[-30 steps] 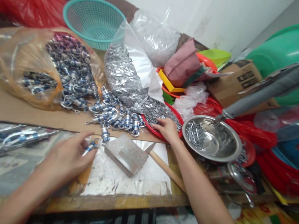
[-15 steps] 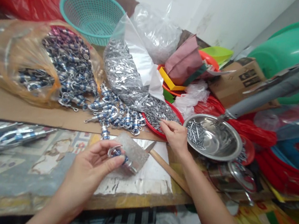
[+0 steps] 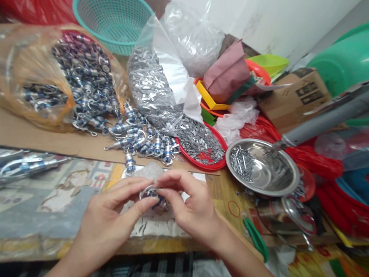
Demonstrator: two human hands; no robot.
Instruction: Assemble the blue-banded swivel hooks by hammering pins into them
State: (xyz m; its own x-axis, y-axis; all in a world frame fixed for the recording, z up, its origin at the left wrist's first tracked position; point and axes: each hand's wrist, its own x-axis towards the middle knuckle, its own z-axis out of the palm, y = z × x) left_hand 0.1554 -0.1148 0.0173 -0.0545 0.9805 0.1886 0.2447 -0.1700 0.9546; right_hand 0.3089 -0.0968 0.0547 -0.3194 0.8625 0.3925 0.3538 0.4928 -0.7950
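Note:
Between the thumb and fingers of my left hand [image 3: 109, 213] is a small blue-and-silver metal fitting [image 3: 149, 192] with a curved hook. My right hand [image 3: 197, 207] meets it from the other side, thumb and fingers pinched at the fitting; whatever small piece they hold is hidden. A grey metal block [image 3: 149, 170] lies partly covered behind the hands. Beyond it, more blue-and-silver fittings [image 3: 155, 146] are heaped on cardboard. To their right, a red tray [image 3: 217, 165] carries many small flat metal pieces [image 3: 198, 139].
A steel bowl [image 3: 281, 190] of metal pins stands right of the tray, under a grey tool arm [image 3: 332, 121]. An orange-tinted bag [image 3: 1, 65] spills fittings at left. Long metal parts [image 3: 2, 171] lie at the left edge. A teal basket [image 3: 115, 17] sits behind.
My right hand has moved from the red tray down and left to the fitting in my left hand. The left hand has stayed nearly in place.

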